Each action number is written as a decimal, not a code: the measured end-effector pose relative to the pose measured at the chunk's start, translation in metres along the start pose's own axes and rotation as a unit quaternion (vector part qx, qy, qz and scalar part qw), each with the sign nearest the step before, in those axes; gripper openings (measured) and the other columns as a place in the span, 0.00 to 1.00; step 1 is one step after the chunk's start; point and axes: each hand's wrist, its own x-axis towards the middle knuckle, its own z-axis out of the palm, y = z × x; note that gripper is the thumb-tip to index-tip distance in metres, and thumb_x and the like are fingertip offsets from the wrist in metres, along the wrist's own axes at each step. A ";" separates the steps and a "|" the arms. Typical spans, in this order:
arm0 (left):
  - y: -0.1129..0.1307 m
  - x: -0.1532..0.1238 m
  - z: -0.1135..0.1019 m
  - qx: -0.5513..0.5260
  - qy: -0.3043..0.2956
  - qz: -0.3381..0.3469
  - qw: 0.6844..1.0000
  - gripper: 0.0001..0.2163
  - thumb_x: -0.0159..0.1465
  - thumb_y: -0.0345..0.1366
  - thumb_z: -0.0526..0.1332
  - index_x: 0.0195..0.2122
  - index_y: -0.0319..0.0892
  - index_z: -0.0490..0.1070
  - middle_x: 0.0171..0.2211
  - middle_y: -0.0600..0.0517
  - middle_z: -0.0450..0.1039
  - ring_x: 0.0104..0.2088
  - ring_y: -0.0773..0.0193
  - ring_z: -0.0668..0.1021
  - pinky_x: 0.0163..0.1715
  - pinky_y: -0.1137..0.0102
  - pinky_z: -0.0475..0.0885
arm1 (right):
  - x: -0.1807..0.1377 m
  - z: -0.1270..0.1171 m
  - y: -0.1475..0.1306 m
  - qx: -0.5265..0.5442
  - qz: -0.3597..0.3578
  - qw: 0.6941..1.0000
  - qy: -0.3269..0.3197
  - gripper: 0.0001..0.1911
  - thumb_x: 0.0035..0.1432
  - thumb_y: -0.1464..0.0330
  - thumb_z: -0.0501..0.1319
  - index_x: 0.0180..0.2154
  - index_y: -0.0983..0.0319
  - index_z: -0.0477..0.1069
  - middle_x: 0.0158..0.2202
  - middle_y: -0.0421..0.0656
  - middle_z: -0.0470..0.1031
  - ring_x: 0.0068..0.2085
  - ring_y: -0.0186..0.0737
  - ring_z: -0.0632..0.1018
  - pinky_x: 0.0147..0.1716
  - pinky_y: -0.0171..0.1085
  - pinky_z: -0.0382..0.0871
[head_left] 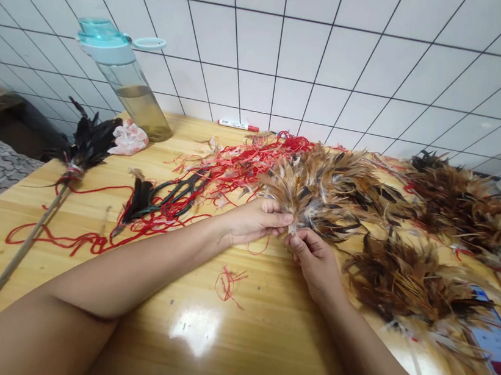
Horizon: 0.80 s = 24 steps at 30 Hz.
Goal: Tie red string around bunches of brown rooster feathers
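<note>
My left hand (259,220) is closed in a pinch on a small bunch of brown feathers (292,194), their tips fanned away from me. Close beside it, my right hand (315,259) pinches the pale lower ends of these feathers between thumb and fingers. Just behind both hands spreads a larger heap of tan and dark feathers (347,188), partly hidden by the held ones. On the tabletop below my left hand lies a small tangle of red string (229,284).
A stick with black feathers (85,144) tied on lies left, near scissors (178,193) and red cord (134,230). Behind are a water bottle (137,96), crumpled tissue (130,138), a marker (237,125) and red strings (253,163). More feather bundles (414,277) and a phone (500,343) lie right.
</note>
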 end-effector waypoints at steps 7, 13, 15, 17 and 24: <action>0.000 -0.001 0.000 -0.031 -0.021 -0.033 0.999 0.15 0.50 0.40 0.72 0.28 0.32 0.73 0.24 0.50 0.73 0.25 0.72 0.73 0.28 0.74 0.65 | 0.000 -0.003 -0.001 -0.001 -0.026 0.999 -0.030 0.16 0.56 0.55 0.61 0.27 0.60 0.73 0.25 0.39 0.65 0.25 0.33 0.63 0.26 0.35 0.55; 0.008 -0.003 -0.003 -0.065 0.035 -0.047 0.996 0.14 0.47 0.36 0.74 0.27 0.32 0.72 0.23 0.53 0.71 0.23 0.75 0.71 0.25 0.78 0.64 | 0.001 -0.006 -0.003 0.036 -0.003 0.998 -0.058 0.18 0.56 0.53 0.61 0.27 0.60 0.73 0.23 0.38 0.62 0.25 0.33 0.61 0.25 0.34 0.53; 0.008 -0.003 -0.002 -0.059 0.020 -0.054 0.997 0.14 0.48 0.37 0.73 0.27 0.32 0.73 0.23 0.52 0.71 0.23 0.75 0.72 0.25 0.78 0.64 | 0.001 -0.007 -0.002 0.039 -0.001 0.998 -0.058 0.18 0.55 0.52 0.61 0.27 0.60 0.73 0.23 0.38 0.63 0.25 0.33 0.61 0.24 0.34 0.53; 0.006 -0.003 -0.001 -0.051 -0.009 -0.058 0.997 0.14 0.49 0.38 0.72 0.27 0.32 0.73 0.23 0.51 0.72 0.23 0.73 0.72 0.25 0.76 0.65 | 0.002 -0.008 -0.001 0.025 -0.008 0.998 -0.061 0.18 0.55 0.52 0.61 0.26 0.60 0.73 0.23 0.38 0.63 0.25 0.33 0.62 0.25 0.34 0.54; 0.001 -0.004 0.004 -0.041 -0.046 -0.045 0.997 0.15 0.50 0.40 0.72 0.28 0.33 0.72 0.24 0.51 0.73 0.24 0.72 0.74 0.28 0.75 0.67 | 0.002 -0.006 -0.002 0.000 -0.033 0.998 -0.056 0.18 0.55 0.52 0.61 0.25 0.60 0.73 0.21 0.38 0.62 0.25 0.34 0.62 0.26 0.35 0.55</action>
